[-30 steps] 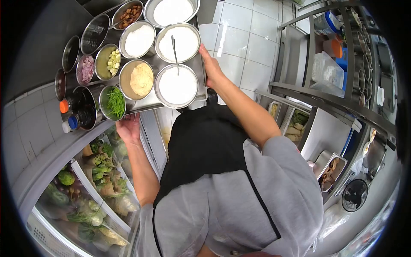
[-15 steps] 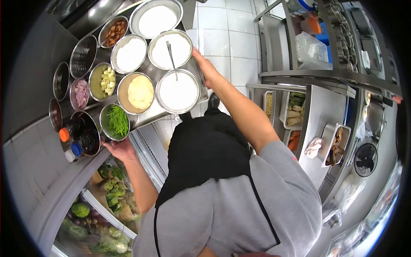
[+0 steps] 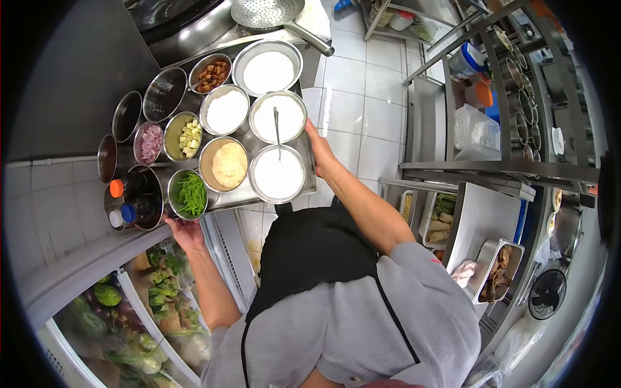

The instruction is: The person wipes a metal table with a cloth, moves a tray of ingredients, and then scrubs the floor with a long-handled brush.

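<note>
A steel tray (image 3: 310, 184) loaded with bowls is held in the air by 2 hands, in front of the person's chest and above a glass case (image 3: 97, 323) of vegetables. Its long axis runs away from the body, toward a skimmer (image 3: 266, 11) at the far end. The right hand (image 3: 320, 152) is clasped on the middle of the right long edge, thumb on the rim, with the fingers hidden below. The left hand (image 3: 186, 234) is placed under the near left corner, just below the bowl of greens (image 3: 191, 193); whether its fingers are spread or curled cannot be told. The tray is thus carried from 2 opposite sides, with the left hand nearer the body. A spoon (image 3: 277, 129) is left standing in a white bowl.

Compared with 0.5 s before, both holds are unchanged, the tray is seen further right, and the skimmer has come into view.
</note>
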`<state>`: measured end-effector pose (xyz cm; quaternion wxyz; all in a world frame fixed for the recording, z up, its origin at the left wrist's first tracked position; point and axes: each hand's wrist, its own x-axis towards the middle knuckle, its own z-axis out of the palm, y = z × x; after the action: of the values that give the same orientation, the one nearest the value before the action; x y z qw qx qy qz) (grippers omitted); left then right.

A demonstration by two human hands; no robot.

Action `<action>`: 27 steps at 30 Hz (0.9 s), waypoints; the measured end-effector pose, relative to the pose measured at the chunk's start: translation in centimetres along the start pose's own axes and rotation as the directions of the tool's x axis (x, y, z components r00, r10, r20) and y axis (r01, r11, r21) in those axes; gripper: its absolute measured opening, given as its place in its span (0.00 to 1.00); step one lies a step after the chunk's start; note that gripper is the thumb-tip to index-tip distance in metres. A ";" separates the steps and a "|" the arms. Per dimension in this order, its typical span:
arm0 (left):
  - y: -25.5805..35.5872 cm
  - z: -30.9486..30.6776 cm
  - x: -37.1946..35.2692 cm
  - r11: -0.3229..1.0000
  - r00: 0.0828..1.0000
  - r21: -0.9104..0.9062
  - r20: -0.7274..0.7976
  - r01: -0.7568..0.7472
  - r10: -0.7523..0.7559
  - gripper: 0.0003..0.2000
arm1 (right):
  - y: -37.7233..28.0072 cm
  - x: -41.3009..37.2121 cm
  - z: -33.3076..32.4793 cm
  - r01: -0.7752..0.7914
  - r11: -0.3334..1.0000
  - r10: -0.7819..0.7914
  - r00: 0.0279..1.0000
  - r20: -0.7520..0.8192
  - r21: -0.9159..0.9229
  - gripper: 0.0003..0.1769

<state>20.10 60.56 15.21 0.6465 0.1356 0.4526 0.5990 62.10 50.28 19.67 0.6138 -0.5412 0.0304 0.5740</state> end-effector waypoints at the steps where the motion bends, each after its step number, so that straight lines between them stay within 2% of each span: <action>1: 0.1 0.1 -0.2 1.000 1.000 -0.016 0.002 0.011 -0.011 0.37 | -0.1 -0.2 0.0 0.004 1.000 -0.004 1.000 0.010 0.007 0.58; 3: 0.0 0.5 -0.4 0.998 0.999 -0.046 0.010 0.037 -0.037 0.37 | -0.1 -0.5 -0.2 0.012 1.000 -0.013 1.000 0.025 0.024 0.58; 6: 0.4 1.0 -1.2 1.000 0.998 0.000 0.054 0.029 -0.029 0.36 | 0.7 0.3 -1.0 -0.039 0.998 0.035 0.997 -0.075 -0.053 0.56; 9: 0.3 3.8 -3.6 0.999 0.999 0.021 0.000 -0.036 0.036 0.35 | 0.0 -1.0 -0.6 0.032 0.999 -0.033 0.999 -0.036 -0.007 0.55; 13: 0.2 -0.4 -1.1 0.995 0.993 -0.031 0.075 0.097 -0.094 0.30 | -1.0 -3.6 0.1 0.034 0.999 -0.032 0.998 -0.053 0.038 0.54; 16: 0.5 1.4 -3.0 0.999 0.998 0.007 0.049 0.043 -0.043 0.30 | 1.0 -0.9 -2.3 -0.031 0.999 0.033 0.998 -0.045 0.035 0.54; 19: 0.5 2.0 -4.0 0.998 0.997 0.011 0.052 0.055 -0.055 0.30 | 0.1 -3.0 -2.0 0.030 0.999 -0.032 0.996 -0.087 -0.031 0.54; 22: 0.0 0.6 -3.6 0.996 0.988 -0.008 0.126 0.085 -0.083 0.30 | -0.1 -4.1 -2.6 0.027 1.000 -0.026 0.997 -0.066 0.014 0.53; 27: -1.3 -0.4 -4.4 0.991 0.981 -0.017 0.146 0.130 -0.126 0.30 | 0.7 -4.6 -5.1 0.016 0.998 -0.012 0.998 -0.060 0.058 0.52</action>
<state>21.21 56.09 15.88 0.7164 0.1407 0.4046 0.5507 63.03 43.45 20.17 0.6321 -0.5402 0.0618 0.5521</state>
